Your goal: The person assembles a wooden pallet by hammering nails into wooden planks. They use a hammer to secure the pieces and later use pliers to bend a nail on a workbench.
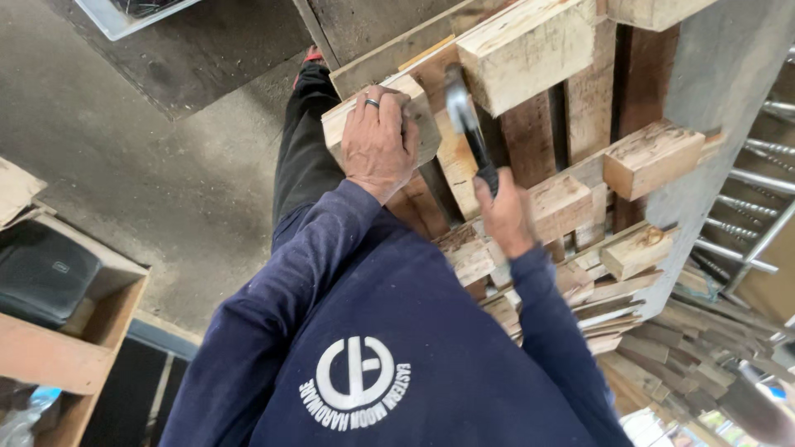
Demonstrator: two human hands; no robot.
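Nearest the camera, at 6 o'clock: dark blue sweatshirt [389, 348] with a white round emblem on the chest, both sleeves reaching up toward the work.

Right hand [503, 217], just right of centre: fingers wrapped shut around the black handle of a hammer [466, 124]. The handle runs up toward 11 o'clock; the metal head sits blurred against the wood near 12 o'clock.

Left hand [379, 142], left of the hammer: palm down, fingers spread and curled over the top of a pale wooden block [414, 116], gripping it. A dark ring shows on one finger. The block belongs to an upright wooden pallet [580, 108].

The pallet fills the frame from centre out to 1 o'clock: reddish-brown boards, with several pale square blocks standing out from them. At 4 o'clock, below it, a loose pile of wood scraps [671, 348].

At 3 o'clock, metal rods [754, 182] lying side by side past a grey wall edge.

At 9 o'clock, a wooden crate [83, 331] with a black case [41, 273] inside.

Far, at 10 to 11 o'clock: concrete floor [141, 149], a black trouser leg, a red shoe tip near 12.
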